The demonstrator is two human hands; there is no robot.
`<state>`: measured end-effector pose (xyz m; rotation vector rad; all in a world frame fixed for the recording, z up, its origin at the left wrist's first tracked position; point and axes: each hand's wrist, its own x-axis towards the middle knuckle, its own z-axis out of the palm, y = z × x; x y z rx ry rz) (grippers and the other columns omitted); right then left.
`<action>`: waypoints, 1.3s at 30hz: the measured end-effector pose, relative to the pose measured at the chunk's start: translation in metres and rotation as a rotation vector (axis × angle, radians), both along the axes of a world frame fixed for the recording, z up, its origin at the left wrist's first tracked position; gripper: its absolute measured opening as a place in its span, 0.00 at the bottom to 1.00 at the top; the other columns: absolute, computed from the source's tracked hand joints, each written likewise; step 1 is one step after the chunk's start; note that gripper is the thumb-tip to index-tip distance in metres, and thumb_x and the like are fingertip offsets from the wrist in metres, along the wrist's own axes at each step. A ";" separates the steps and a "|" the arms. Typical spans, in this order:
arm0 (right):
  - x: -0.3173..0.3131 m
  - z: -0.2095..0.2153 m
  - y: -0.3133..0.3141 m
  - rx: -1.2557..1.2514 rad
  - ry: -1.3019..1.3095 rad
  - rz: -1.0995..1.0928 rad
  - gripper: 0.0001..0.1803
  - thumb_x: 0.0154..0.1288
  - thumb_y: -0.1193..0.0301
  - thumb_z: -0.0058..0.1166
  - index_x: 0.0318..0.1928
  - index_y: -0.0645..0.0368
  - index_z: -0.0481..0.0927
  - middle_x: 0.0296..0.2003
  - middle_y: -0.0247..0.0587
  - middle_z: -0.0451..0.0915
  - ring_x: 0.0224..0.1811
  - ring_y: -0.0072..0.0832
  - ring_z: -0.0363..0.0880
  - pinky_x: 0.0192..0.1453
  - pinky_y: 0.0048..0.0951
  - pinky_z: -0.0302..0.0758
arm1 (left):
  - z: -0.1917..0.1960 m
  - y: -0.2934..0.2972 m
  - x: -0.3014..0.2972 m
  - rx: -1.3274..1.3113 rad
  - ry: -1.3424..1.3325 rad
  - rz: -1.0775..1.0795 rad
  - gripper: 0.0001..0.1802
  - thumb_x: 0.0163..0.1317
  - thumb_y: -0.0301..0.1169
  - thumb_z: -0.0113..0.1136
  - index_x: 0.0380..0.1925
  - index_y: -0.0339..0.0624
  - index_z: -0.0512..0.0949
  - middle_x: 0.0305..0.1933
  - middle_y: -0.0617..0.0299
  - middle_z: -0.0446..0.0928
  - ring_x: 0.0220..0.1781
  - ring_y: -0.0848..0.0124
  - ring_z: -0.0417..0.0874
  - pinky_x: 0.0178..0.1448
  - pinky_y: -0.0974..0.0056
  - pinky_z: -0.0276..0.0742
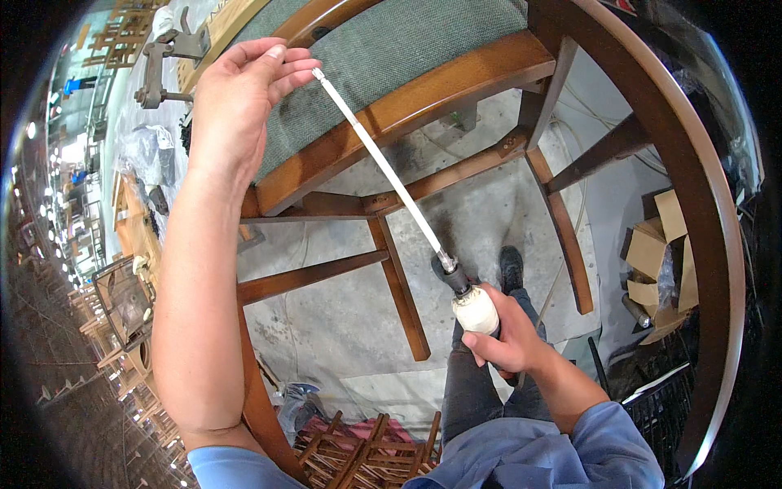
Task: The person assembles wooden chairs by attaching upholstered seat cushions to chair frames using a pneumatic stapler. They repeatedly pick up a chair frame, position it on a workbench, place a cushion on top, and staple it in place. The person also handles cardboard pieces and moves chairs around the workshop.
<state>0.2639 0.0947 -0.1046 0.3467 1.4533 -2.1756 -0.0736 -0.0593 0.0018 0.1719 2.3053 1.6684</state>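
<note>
A wooden chair lies tipped in front of me, its dark green woven seat (358,77) edged by a brown wooden rail (423,102). At the upper left, my left hand (244,85) is at the chair's upper wooden bar, thumb and forefinger pinched together. Whatever sits between those fingertips is too small to make out. My right hand (517,334) wraps round a power screwdriver (475,314) with a whitish wrapped body. Its long pale bit shaft (383,167) slants up and left across the seat rail. The tip ends just beside my left fingers, apart from the wood.
Chair legs (403,297) and a curved wooden piece (700,155) frame the space around the tool. A metal clamp (152,77) stands at the upper left. An open cardboard box (652,248) lies at right. Slatted wooden pieces (362,452) lie below, with thin hoses (582,204) along the floor.
</note>
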 end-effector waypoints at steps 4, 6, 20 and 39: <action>0.001 0.003 0.003 -0.045 -0.027 0.006 0.20 0.63 0.66 0.64 0.49 0.64 0.72 0.29 0.39 0.81 0.25 0.25 0.81 0.30 0.29 0.76 | 0.001 -0.004 -0.001 0.025 -0.038 -0.054 0.14 0.75 0.21 0.50 0.54 0.21 0.70 0.52 0.38 0.81 0.52 0.58 0.88 0.59 0.63 0.87; 0.001 0.003 0.005 -0.053 -0.020 0.005 0.19 0.63 0.67 0.63 0.49 0.64 0.72 0.29 0.38 0.80 0.23 0.23 0.80 0.28 0.29 0.75 | 0.003 -0.002 -0.001 -0.002 -0.049 -0.078 0.14 0.75 0.23 0.52 0.54 0.21 0.71 0.51 0.39 0.82 0.50 0.59 0.88 0.58 0.64 0.87; 0.017 -0.009 0.008 -0.095 0.006 0.016 0.20 0.65 0.69 0.63 0.52 0.63 0.72 0.29 0.37 0.80 0.21 0.23 0.81 0.24 0.27 0.75 | 0.005 0.002 0.007 -0.180 -0.230 -0.275 0.12 0.76 0.35 0.59 0.44 0.35 0.79 0.39 0.59 0.84 0.33 0.79 0.81 0.38 0.73 0.75; 0.019 -0.020 -0.009 -0.882 -0.226 -0.124 0.28 0.58 0.57 0.67 0.46 0.65 0.70 0.21 0.42 0.75 0.17 0.30 0.76 0.22 0.31 0.73 | -0.005 0.018 0.023 -0.216 -0.076 -0.385 0.19 0.70 0.39 0.64 0.49 0.33 0.82 0.46 0.56 0.84 0.48 0.71 0.84 0.52 0.68 0.79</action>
